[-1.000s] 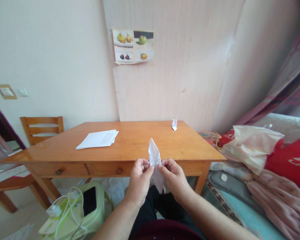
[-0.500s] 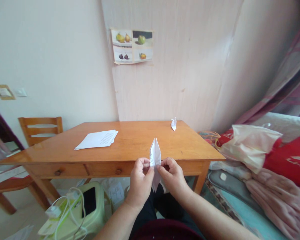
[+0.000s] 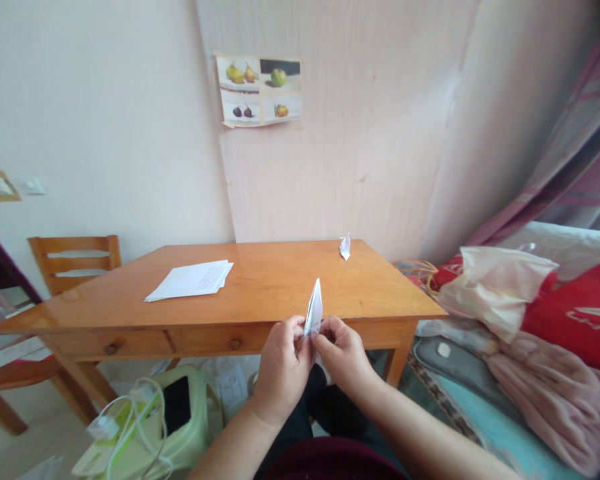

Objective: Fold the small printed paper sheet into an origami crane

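A folded piece of white paper (image 3: 314,308) stands pointed upward between my two hands, just in front of the wooden table's near edge (image 3: 260,319). My left hand (image 3: 280,370) pinches its lower left side with closed fingers. My right hand (image 3: 343,355) pinches its lower right side, fingers pressed together against the left hand. The paper's lower part is hidden behind my fingers. On the table lie a stack of white sheets (image 3: 190,280) at the left and a small folded paper figure (image 3: 345,247) at the far right.
A wooden chair (image 3: 75,259) stands left of the table. A pale green stool (image 3: 173,417) with white cables sits on the floor at lower left. Pink and red bedding with a plastic bag (image 3: 495,283) fills the right. A fruit picture (image 3: 260,90) hangs on the wall.
My hands have come closer together and the paper has been pressed narrower, now seen almost edge-on. Its lower tip is no longer visible below my hands.
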### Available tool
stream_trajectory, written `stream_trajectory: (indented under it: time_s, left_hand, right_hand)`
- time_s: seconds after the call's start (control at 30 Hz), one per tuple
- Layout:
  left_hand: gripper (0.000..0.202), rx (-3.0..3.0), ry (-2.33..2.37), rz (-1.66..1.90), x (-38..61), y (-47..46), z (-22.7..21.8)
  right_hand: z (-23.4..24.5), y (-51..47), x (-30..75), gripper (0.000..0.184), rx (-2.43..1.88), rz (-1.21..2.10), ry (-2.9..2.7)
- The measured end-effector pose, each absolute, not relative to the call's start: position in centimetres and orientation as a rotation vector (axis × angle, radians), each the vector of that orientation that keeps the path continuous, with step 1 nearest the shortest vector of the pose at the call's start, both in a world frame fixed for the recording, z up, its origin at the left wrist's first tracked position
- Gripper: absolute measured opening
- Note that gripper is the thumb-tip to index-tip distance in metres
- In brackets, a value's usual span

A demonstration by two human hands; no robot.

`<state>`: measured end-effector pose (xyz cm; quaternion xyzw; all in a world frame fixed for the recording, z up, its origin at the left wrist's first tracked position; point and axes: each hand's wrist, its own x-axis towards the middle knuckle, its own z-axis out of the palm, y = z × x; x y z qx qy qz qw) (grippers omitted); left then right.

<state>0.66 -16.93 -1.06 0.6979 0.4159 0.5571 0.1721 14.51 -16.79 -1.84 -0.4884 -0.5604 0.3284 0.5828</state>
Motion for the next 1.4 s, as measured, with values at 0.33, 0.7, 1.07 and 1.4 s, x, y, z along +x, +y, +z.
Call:
stream_trajectory:
  time_s: [0.33,0.7,1.07,1.4]
  left_hand:
    - [0.032,2.208,1.104,1.564,0.6,-17.4,-0.8]
    - [0.036,2.404,1.193,1.572,0.5,-16.9,-1.5]
    - [0.036,1.903,1.095,1.417,0.1,-17.3,0.3]
    - [0.033,2.080,1.184,1.499,0.7,-17.1,-0.8]
  right_hand:
    - [-1.6,-17.1,14.8,0.010,-1.129,0.784,-1.333]
    - [-1.7,-17.2,15.0,0.014,-1.112,0.782,-1.407]
    - [-1.7,-17.3,15.4,0.029,-0.938,1.063,-1.341]
    - [-1.2,-17.5,15.7,0.025,-1.160,0.870,-1.423]
